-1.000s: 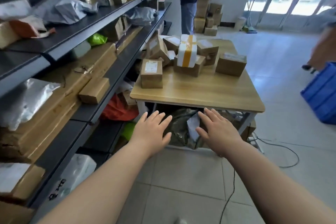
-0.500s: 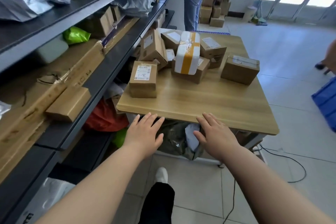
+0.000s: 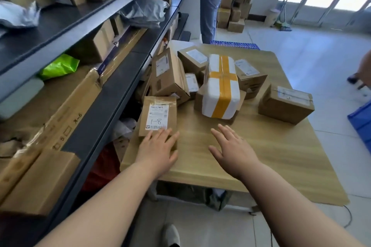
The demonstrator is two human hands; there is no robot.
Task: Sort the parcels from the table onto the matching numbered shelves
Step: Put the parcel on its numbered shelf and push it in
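A small cardboard parcel [image 3: 158, 112] with a label marked "1-8" lies at the near left of the wooden table [image 3: 271, 152]. My left hand [image 3: 158, 150] rests flat on its near end, fingers straight. My right hand [image 3: 230, 150] hovers open over the bare tabletop to the right of it, holding nothing. Behind stand a white parcel with yellow tape [image 3: 220, 88], a tilted brown box [image 3: 168, 74] and a brown box at the far right [image 3: 285, 104]. Dark shelves [image 3: 112, 90] run along the left.
The shelves hold long cardboard boxes [image 3: 66, 110], a green bag [image 3: 60, 66] and grey mail bags [image 3: 144, 12]. A person [image 3: 210, 2] stands beyond the table by stacked boxes. A blue crate [image 3: 361, 124] sits on the floor at right. Bags lie under the table.
I have stepped closer to the table. Both hands moved forward from below the table edge to over its top, and my left hand has come down on the "1-8" parcel.
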